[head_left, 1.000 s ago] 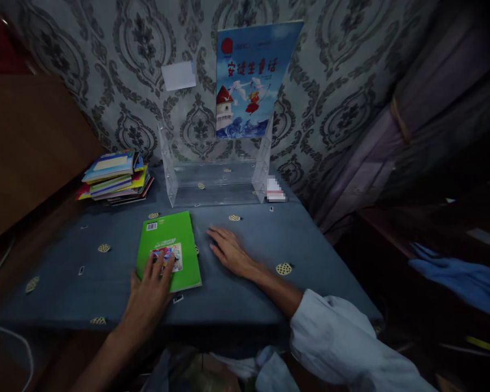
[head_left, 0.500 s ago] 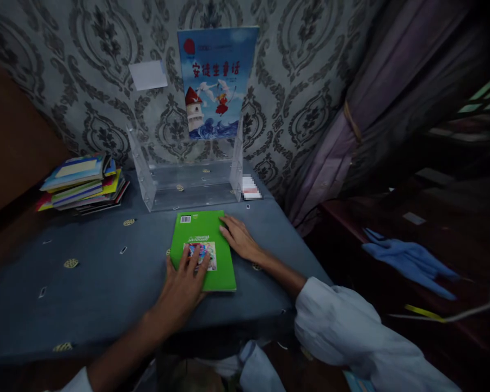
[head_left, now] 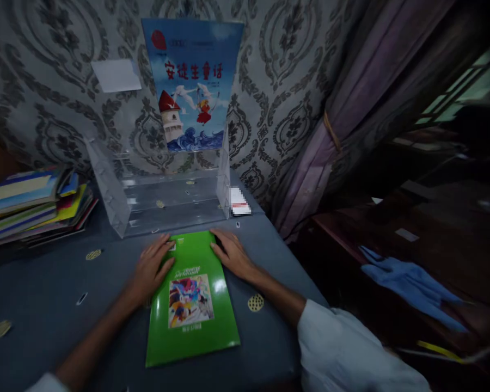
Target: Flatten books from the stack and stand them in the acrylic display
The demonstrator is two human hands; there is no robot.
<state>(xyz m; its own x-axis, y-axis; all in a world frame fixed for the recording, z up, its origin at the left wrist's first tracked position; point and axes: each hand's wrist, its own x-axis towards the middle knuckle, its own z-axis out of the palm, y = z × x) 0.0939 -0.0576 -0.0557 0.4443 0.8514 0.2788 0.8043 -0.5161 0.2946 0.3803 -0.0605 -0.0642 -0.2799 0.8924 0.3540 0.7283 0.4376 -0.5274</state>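
A green book (head_left: 222, 307) with a colourful picture on its cover lies in front of me, its printing upside down from my side. My left hand (head_left: 151, 267) is at the book's far left corner, fingers curled along the edge and thumb over the cover. At the far right corner, my right hand (head_left: 232, 253) grips the edge with its thumb on top. Behind the book stands a clear acrylic rack (head_left: 173, 209). A blue children's book (head_left: 194, 81) stands upright in the rack's upper back part, cover facing me.
A stack of books (head_left: 28, 201) sits on the blue-grey tablecloth (head_left: 57, 332) at the left. White cards (head_left: 239, 202) lie right of the rack. A tied purple curtain (head_left: 306, 179) hangs at the right, and a blue cloth (head_left: 408, 283) lies on a lower dark surface.
My left hand has slid from the cover picture up to the far left corner. My right hand stays at the far right corner. The view has moved closer, so the book looks larger.
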